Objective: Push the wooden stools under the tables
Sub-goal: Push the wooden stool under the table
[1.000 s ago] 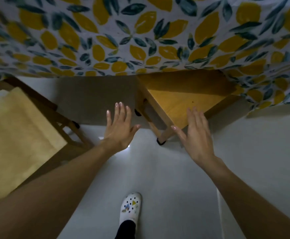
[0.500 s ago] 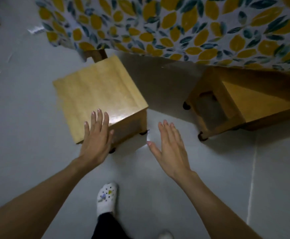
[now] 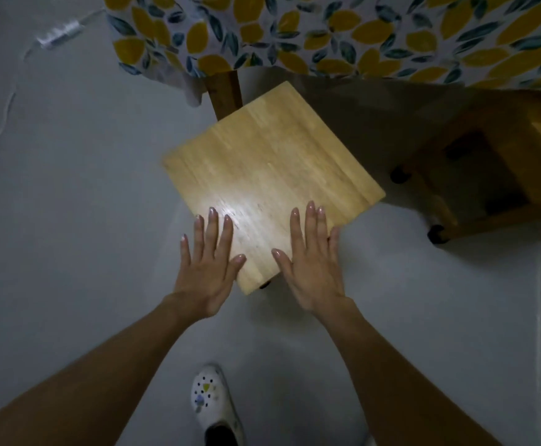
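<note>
**Stool ahead of both palms, table beyond it**

Head view — the only 1 I have. The wooden stool [image 3: 272,185] stands on the grey floor [image 3: 70,220] directly in front of me, its square seat turned like a diamond, so 1 corner points back at me and the opposite corner points toward the table leg [image 3: 224,91]. My left hand [image 3: 206,265] lies flat with fingers spread, over the seat's near-left edge; my right hand [image 3: 311,262] is flat and spread too, over the near-right edge. Neither grips anything. Whether the palms press the wood or hover just above it, I cannot tell.

The relation that matters: the stool lies straight ahead of both hands, and the table, under its leaf-print tablecloth [image 3: 327,33], lies straight beyond the stool. The seat is almost wholly outside the cloth's hem; only its far corner reaches near the leg. Both hands are about equally near, 1 on each side of the near corner, so I judge an even forward push is what is called for. The leg sits right at the far corner — a straight shove may knock it, so I would steer a little right.

A second stool [image 3: 475,175] stands to my right, partly beneath the cloth, well apart from my right hand. My white clog [image 3: 213,400] is behind, clear of the stool.
</note>
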Demonstrator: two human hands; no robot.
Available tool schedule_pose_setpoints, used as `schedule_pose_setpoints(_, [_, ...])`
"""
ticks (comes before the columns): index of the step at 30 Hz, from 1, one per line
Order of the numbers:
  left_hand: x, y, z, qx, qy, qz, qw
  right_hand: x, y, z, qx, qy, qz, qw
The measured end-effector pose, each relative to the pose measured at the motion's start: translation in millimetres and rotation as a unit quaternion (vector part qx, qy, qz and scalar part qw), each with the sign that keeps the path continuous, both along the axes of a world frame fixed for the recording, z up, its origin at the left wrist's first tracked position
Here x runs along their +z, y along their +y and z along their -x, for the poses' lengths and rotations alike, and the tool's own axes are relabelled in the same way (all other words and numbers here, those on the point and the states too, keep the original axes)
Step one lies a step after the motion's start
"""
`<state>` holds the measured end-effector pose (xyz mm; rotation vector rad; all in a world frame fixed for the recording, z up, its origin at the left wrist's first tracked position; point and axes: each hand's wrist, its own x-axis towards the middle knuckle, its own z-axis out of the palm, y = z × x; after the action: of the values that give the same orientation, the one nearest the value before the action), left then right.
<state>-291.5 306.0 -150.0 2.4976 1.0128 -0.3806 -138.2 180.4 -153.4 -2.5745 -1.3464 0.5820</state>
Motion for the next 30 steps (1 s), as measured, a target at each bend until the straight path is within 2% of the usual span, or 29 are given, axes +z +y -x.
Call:
schedule_pose_setpoints(5, [-12.2, 11.8, -2.5, -0.047, -0.039, -0.030, 0.998, -10.2, 9.7, -3.1, -0.015, -0.043, 0.033, 0.998])
schedule_pose_setpoints(7, [-18.0, 18.0, -13.1, -0.061, -0.049, -0.060, 0.995, -9.9, 16.0, -17.8, -0.009, -0.042, 0.041, 0.998])
schedule_pose_setpoints(10, [-26.8, 31.3, -41.6, -0.079, -0.049, -0.059, 0.994, -9.9, 28.7, -48.9, -0.001, -0.050, 0.050, 0.997])
schedule_pose_setpoints(13, [-27.4, 40.1, -75.3, -0.072, -0.062, -0.053, 0.994, -6.6, 39.6, -85.7, 0.015, -0.052, 0.049, 0.997])
schedule_pose_setpoints(19, [-17.7, 44.3, -141.4, -0.049, -0.151, -0.064, 0.985, 4.8, 53.5, -159.1, 0.035, -0.046, 0.059, 0.997])
schedule_pose_setpoints(30, [-14.4, 61.8, -195.9, -0.024, -0.159, -0.034, 0.986, 2.6, 78.1, -219.2, 0.054, -0.063, 0.058, 0.995])
